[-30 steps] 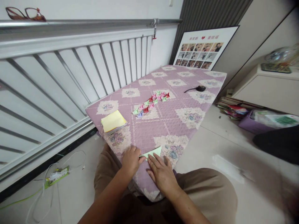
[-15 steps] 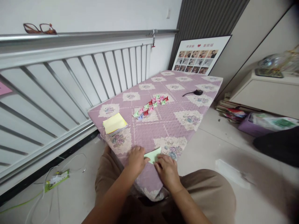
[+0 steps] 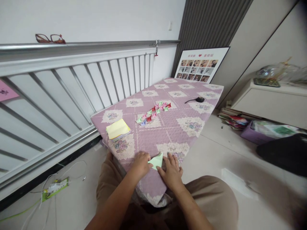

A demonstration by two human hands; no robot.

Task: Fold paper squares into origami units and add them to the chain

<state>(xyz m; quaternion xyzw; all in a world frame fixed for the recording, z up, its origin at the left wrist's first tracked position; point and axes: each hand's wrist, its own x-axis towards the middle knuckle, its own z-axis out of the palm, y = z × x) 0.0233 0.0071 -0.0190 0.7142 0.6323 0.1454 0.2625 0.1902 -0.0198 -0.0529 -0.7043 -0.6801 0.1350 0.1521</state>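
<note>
A folded piece of light green paper [image 3: 156, 161] lies at the near corner of the cloth-covered table, its upper right corner raised to a point. At its left end, my left hand [image 3: 142, 163] is closed, pinching the edge with the thumb in front. My right hand [image 3: 171, 170] rests on the right side with fingers spread, its thumb against the lower edge and index finger beside the right edge. Farther up the table, several small folded paper pieces [image 3: 149, 118] in green, pink, red and blue form two slanting rows. To the left lies a stack of paper sheets [image 3: 118, 128], yellow on top.
The table [image 3: 153, 185] has a purple floral cloth. A small black object with a strap [image 3: 199, 99] lies at its far right. Left stands a white radiator [image 3: 79, 86], with glasses [image 3: 50, 38] on the pipe above. A power strip [image 3: 55, 188] with cables lies on the floor.
The green paper's right side now looks more raised and curved. My right hand's fingers have spread and shifted slightly. My left hand stays at the left end; the view has tilted up a little.
</note>
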